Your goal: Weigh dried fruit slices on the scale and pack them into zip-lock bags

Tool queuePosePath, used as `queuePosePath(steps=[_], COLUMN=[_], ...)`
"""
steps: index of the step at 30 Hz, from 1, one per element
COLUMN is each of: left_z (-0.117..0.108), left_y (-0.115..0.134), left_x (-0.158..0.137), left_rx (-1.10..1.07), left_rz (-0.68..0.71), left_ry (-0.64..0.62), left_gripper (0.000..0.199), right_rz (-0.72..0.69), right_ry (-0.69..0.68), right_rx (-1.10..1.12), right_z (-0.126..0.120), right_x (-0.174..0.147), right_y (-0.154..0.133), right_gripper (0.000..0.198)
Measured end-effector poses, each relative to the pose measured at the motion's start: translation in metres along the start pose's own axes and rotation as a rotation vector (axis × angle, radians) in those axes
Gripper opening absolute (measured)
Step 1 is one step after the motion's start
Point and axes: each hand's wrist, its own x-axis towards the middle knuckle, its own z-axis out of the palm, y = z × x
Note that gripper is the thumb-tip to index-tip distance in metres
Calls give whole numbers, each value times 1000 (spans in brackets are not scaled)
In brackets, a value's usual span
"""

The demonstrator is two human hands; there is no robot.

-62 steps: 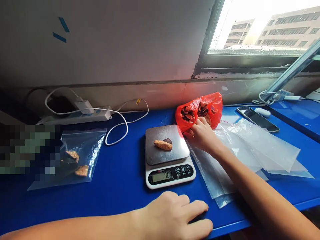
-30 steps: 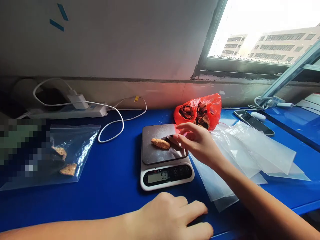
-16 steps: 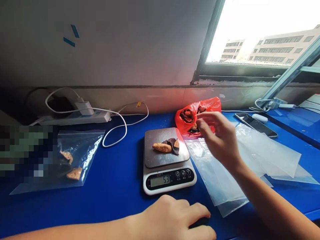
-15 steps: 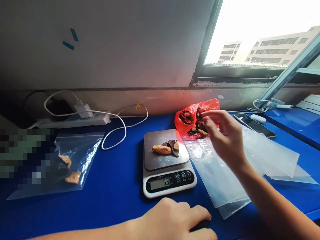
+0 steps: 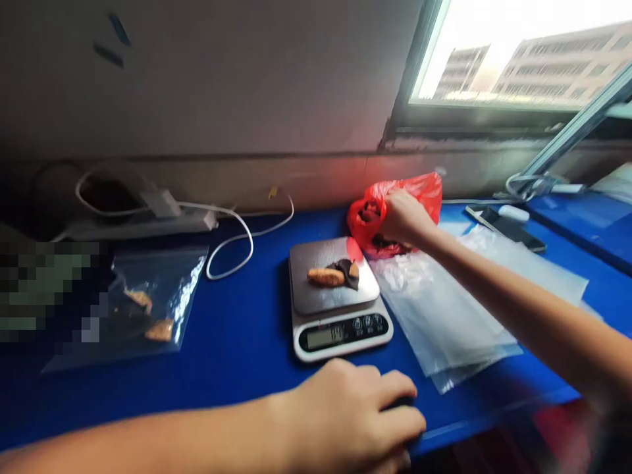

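My right hand [image 5: 405, 216] reaches into the mouth of a red plastic bag [image 5: 428, 189], its fingers hidden among dark dried pieces [image 5: 369, 212]. Left of the bag stands a digital kitchen scale [image 5: 302, 299]. A long tan dried piece [image 5: 324, 277] lies on its steel plate, against a dark curled piece [image 5: 351, 279]. The scale's display [image 5: 326, 336] is lit but blurred. In front of the scale, near the table's edge, rests my left hand [image 5: 348, 408] with fingers curled. Something dark shows between those fingers, too hidden to name.
Clear plastic bags [image 5: 459, 322] lie spread right of the scale. Behind them are a phone [image 5: 516, 232] and a white case [image 5: 513, 212]. At left lies a zip bag [image 5: 123, 336] with tan pieces inside. A power strip [image 5: 192, 225] and a white cable [image 5: 249, 240] run along the wall.
My right hand has moved from just above the red bag's contents down into the bag. The view has shifted slightly, and the scale's display has changed from 5.3 to a blurred reading.
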Motion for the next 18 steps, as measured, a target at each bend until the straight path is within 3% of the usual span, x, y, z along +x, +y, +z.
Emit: queuePosePath(steps=[6,11,14,18], left_z=[-16,-13,-13,-14], left_y=[2,2,2,3], left_x=[3,2,2,2], left_rx=[-83,-74,-67,-58], left_rz=[-6,8,5,-10], left_ry=[-77,-55,-56,-62], left_gripper=[27,24,25,24], right_rz=[117,70,157,225], right_ry=[13,87,124,278], right_rx=[146,475,649,600], right_z=[18,-4,-16,-25], right_x=[7,-2,-19,-46], right_y=[-3,-8,-10,-11], right_gripper=[27,9,10,13])
